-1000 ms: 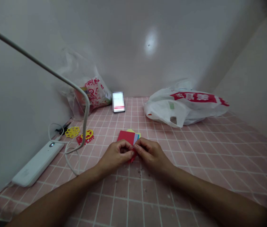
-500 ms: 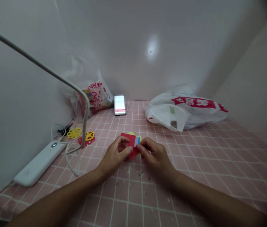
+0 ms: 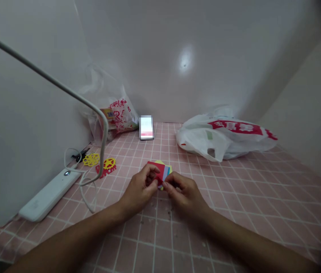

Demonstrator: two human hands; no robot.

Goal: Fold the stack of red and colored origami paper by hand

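A small stack of coloured paper squares lies on the table in front of me. A red sheet (image 3: 161,170) covers most of it, and lilac, blue and yellow paper (image 3: 159,162) shows at the edges. My left hand (image 3: 142,185) is closed at the stack's left side, thumb and curled fingers on red paper. From the right, my right hand (image 3: 185,190) pinches the near right corner of red paper between thumb and fingers. Both sets of fingertips almost meet there. Whether the pinched red paper is separate from the top sheet is hidden by the fingers.
On the left lie a white power bank (image 3: 49,195) with a cable (image 3: 105,132) arching over, and yellow (image 3: 91,159) and red cut-out shapes (image 3: 106,170). Behind stand a lit phone (image 3: 146,127) and a filled plastic bag (image 3: 120,117). Another white bag (image 3: 225,132) lies right.
Both hands keep hold of the red paper; the right fingertips have shifted slightly toward me and the red piece between the hands shows less. The whole view has shifted a little.
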